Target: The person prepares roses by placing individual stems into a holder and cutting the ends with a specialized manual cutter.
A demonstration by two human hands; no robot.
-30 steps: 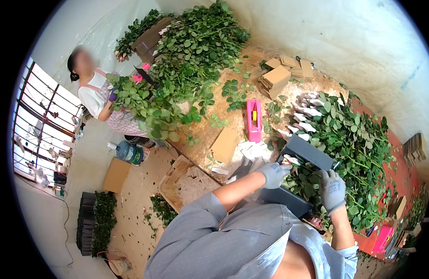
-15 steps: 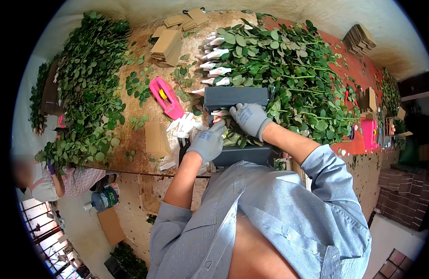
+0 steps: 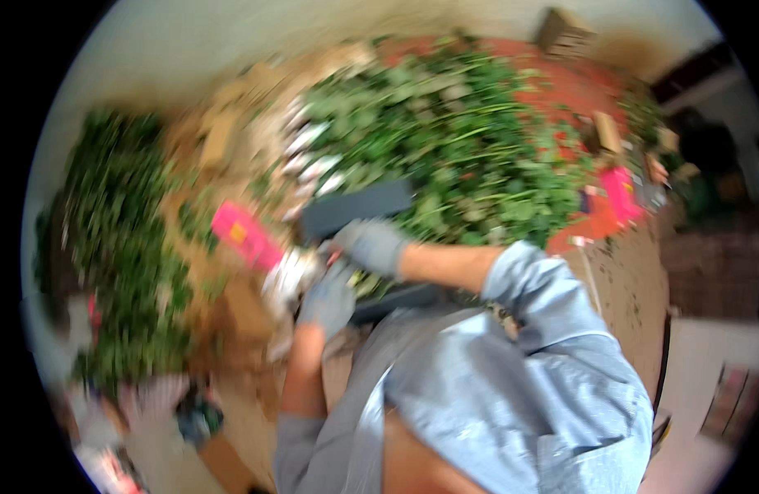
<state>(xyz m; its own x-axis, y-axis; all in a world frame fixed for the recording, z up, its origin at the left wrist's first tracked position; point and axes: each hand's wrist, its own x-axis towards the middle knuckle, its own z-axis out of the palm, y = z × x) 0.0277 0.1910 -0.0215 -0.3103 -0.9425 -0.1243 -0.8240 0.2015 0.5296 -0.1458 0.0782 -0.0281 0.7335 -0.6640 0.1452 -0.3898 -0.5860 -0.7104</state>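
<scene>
My two hands, in grey gloves, meet at a pinkish rose head between two dark grey blocks. My left hand is closed around the rose head from the near side. My right hand reaches in from the right with its fingertips beside the rose head; motion smears those fingers. Beyond my hands lies the far grey block; the near grey block sits against my shirt. Green leaves show between the blocks. White slips lie left of my hands, by a pink tape dispenser.
A thick pile of leafy stems with white-wrapped heads covers the table's far side. Another leafy heap is on the left. Cardboard pieces lie at the back left, and a second pink dispenser stands at the right.
The whole view has swung and blurred, so the table and blocks appear further left and lower. My right hand has come closer to my left hand at the rose head.
</scene>
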